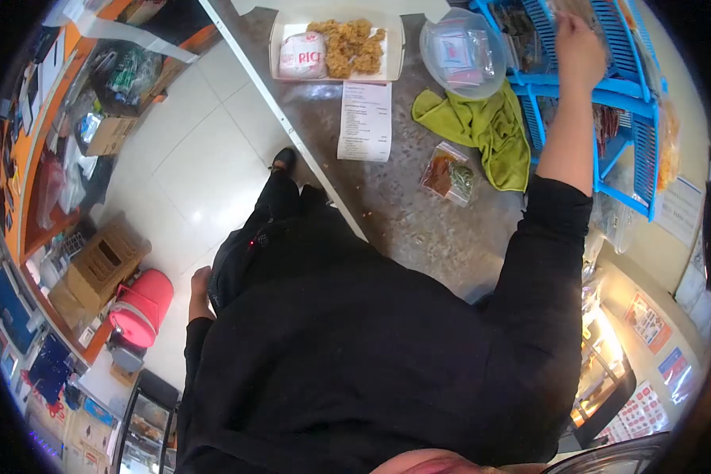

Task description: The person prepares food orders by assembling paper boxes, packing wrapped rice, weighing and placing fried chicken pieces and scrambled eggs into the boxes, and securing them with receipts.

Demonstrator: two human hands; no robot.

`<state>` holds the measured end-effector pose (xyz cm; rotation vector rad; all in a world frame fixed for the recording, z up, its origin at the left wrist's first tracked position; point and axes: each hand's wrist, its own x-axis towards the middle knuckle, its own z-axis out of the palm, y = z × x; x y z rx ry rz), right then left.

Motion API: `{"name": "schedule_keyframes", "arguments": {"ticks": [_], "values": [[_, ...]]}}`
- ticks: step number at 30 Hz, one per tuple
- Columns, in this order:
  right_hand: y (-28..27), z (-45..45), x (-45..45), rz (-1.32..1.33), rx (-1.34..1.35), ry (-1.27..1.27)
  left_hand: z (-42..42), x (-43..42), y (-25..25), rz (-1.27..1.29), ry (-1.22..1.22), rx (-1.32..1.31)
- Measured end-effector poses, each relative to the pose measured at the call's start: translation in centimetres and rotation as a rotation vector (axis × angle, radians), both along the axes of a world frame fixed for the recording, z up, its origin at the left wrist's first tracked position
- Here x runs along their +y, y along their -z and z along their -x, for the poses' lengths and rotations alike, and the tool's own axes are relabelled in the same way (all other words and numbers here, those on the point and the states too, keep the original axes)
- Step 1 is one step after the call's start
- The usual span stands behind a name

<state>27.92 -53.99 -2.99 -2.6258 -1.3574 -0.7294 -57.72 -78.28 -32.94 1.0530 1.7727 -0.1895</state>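
Observation:
My right hand (581, 54) reaches into the upper part of a blue plastic basket rack (636, 91), its fingers curled at clear plastic packets. What they grip is hard to make out. Low by my side hangs my left hand (201, 286), its fingers mostly hidden. On the counter, an open paper box (395, 47) holds fried chicken pieces (354, 49) and a wrapped rice pack (302, 55). A printed receipt (365, 122) lies against the box's near side. Nearer the rack are a green cloth (490, 130) and a small clear bag of red and green contents (449, 175).
A round translucent tub (462, 51) with packets inside stands between box and rack. The counter's metal edge (280, 118) runs along its left side. On the floor side are a pink cooler jug (142, 308), a brown crate (107, 261) and cluttered orange shelving (31, 170).

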Motion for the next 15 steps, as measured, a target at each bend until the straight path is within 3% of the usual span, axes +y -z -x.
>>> {"name": "schedule_keyframes", "arguments": {"ticks": [1,7,8,10,11,13,15], "values": [[0.0,-0.3,-0.3,-0.059,0.000,-0.023,0.6,-0.4,-0.1,0.020,0.182,0.049],[-3.2,6.2,-0.7,-0.341,0.169,-0.174,-0.5,0.4,-1.4,0.014,-0.159,0.012],[-3.8,6.8,-0.8,-0.414,0.140,-0.347,-0.9,1.1,-1.5,0.004,-0.210,0.001],[-4.5,8.0,-1.5,-0.551,0.084,-0.689,1.9,1.5,1.7,-0.335,0.443,0.084],[-4.9,9.6,-2.0,-0.534,0.311,-0.738,3.4,1.9,2.5,-0.494,0.780,0.130],[-5.4,13.8,-2.4,-0.500,0.763,-0.816,-1.1,5.2,-0.8,-0.156,-0.282,-0.113],[-3.0,15.1,-1.5,-0.362,0.787,-0.878,-4.8,10.1,-3.8,-0.154,-0.429,-0.122]]}}
